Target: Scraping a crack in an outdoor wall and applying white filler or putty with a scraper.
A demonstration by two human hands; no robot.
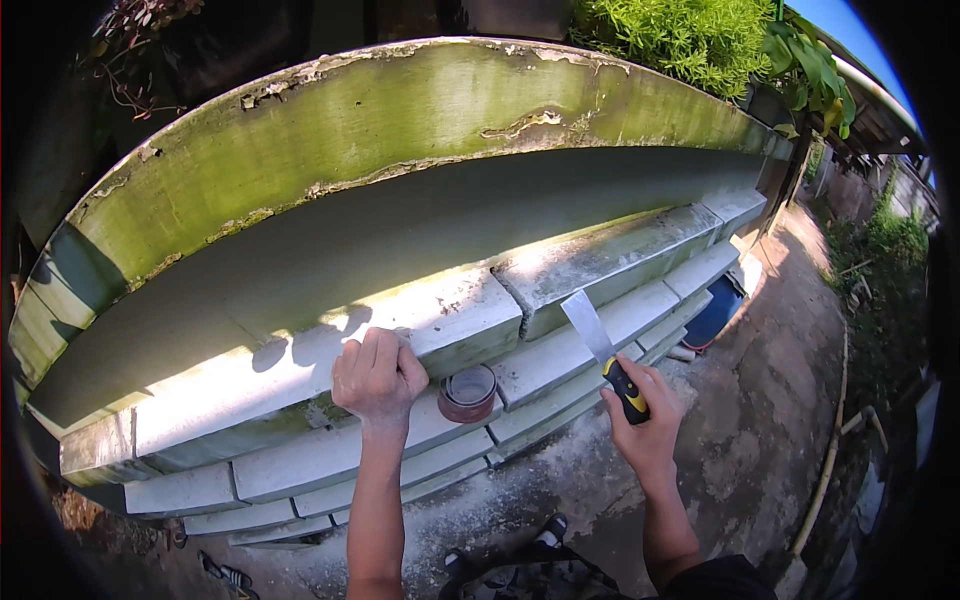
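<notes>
My right hand (645, 415) grips a putty knife (590, 328) by its black and yellow handle, the flat metal blade pointing up and away from me. Its blade is just above the pale stepped slabs, apart from my left hand. My left hand (378, 372) is closed in a fist over the front edge of the upper slab (420, 322); whatever its fingers hold, if anything, is hidden. Between the two hands, a round reddish-brown tub (467, 393) with a greyish inside sits on the lower step (545, 372).
Behind the slabs rises a curved wall (390, 125) with green staining and peeling paint. Leafy plants (680, 45) grow above it. A blue container (712, 315) stands by the steps' right end. Concrete ground (740, 420) runs along the right, and sandals (230, 575) lie at lower left.
</notes>
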